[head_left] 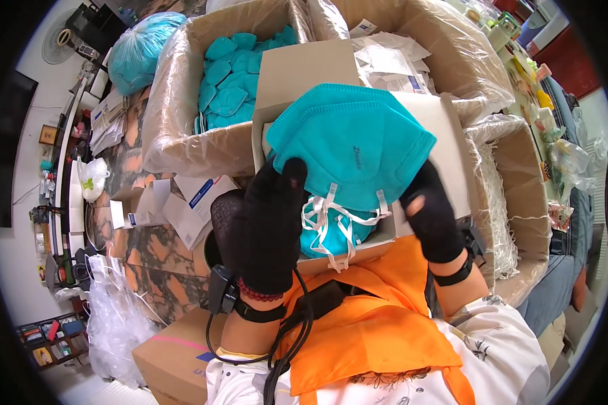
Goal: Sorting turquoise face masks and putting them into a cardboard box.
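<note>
A small stack of teal folded face masks [358,145] is held up in front of me, between both hands. My left hand [270,209], in a black glove, grips the left lower edge with the thumb on the front. My right hand [431,212], also gloved in black, holds the right edge; most of its fingers are hidden behind the masks. White ear loops [331,223] hang in a tangle from the lower edge. Below them, more teal masks [317,241] lie in an open cardboard box [458,152] close to my lap.
A plastic-lined carton [206,154] of teal masks stands at the far left. Another lined carton [452,40] holds white packets [392,61]. At right, a carton contains white straps [496,223]. White small boxes [196,202] lie on the patterned floor [152,250]; a closed carton [172,358] sits lower left.
</note>
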`<state>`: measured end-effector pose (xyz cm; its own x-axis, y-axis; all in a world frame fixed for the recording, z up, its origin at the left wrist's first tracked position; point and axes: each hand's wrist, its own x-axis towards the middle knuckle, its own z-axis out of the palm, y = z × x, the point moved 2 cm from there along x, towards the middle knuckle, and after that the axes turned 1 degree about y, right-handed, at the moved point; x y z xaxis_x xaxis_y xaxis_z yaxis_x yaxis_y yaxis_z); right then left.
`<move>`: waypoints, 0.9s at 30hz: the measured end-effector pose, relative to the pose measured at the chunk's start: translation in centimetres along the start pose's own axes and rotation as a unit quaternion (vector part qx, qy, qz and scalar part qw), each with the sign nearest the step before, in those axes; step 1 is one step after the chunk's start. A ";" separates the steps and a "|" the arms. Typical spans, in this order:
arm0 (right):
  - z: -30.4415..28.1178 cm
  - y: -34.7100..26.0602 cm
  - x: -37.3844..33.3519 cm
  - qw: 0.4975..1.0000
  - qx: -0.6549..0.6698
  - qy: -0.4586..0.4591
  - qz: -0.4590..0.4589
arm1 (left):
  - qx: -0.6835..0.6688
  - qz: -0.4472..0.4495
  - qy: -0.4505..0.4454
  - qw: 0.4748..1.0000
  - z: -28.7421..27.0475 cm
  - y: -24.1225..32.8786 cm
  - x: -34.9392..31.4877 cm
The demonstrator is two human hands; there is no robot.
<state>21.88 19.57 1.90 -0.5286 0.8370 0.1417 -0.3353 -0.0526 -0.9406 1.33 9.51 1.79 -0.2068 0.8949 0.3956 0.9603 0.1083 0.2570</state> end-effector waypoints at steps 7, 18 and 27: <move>2.6 1.3 0.1 0.990 -0.036 0.102 0.088 | -0.456 -0.153 -0.058 0.875 -0.7 2.3 2.2; 2.8 0.4 0.3 0.981 -0.167 0.096 0.032 | -0.280 0.043 0.029 0.958 -0.4 3.1 2.1; 2.8 1.6 0.4 0.972 -0.073 0.215 0.060 | -0.171 -0.015 0.022 0.985 -0.6 1.7 1.3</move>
<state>18.93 18.33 1.31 -0.1717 0.9815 -0.0843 -0.1605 -0.1123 -0.9806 2.55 10.63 3.25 -0.2500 0.8731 0.4186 0.8362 -0.0232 0.5479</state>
